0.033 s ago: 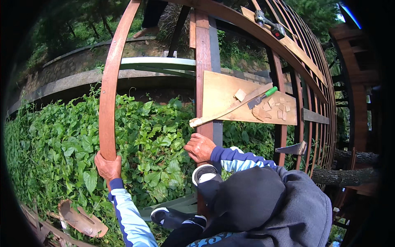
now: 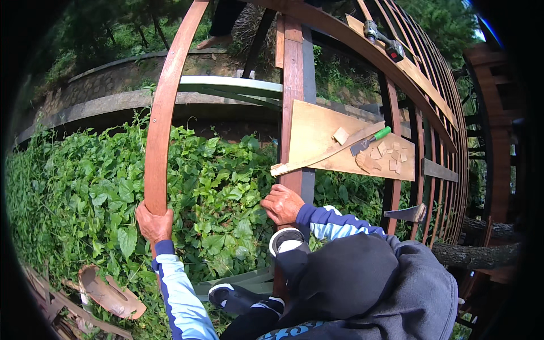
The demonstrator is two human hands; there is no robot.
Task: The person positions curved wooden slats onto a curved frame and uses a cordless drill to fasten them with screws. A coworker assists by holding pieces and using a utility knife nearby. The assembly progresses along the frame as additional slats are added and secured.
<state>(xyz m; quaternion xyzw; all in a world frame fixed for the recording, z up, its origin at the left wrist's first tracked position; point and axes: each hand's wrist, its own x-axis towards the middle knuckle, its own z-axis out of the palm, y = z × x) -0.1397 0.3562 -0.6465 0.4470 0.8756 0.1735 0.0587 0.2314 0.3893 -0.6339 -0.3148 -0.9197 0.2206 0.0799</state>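
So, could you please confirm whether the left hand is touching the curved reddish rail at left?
Touching: the head view shows the left hand clasped over the curved reddish rail, thumb at its right edge.

Sleeves point(image 2: 182, 306) light blue/white, navy cuffs point(image 2: 165, 247). Dark grey top point(image 2: 425, 283), blue print point(image 2: 300, 330). Black trousers point(image 2: 249, 326). Dark shoes point(image 2: 235, 298), white edging.

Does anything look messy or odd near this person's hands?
Yes. Small wood scraps lie scattered over the pale board, untidy beside the green-handled tool. A thin curved wood strip also pokes past the board's left edge, its pale tip looking ragged.
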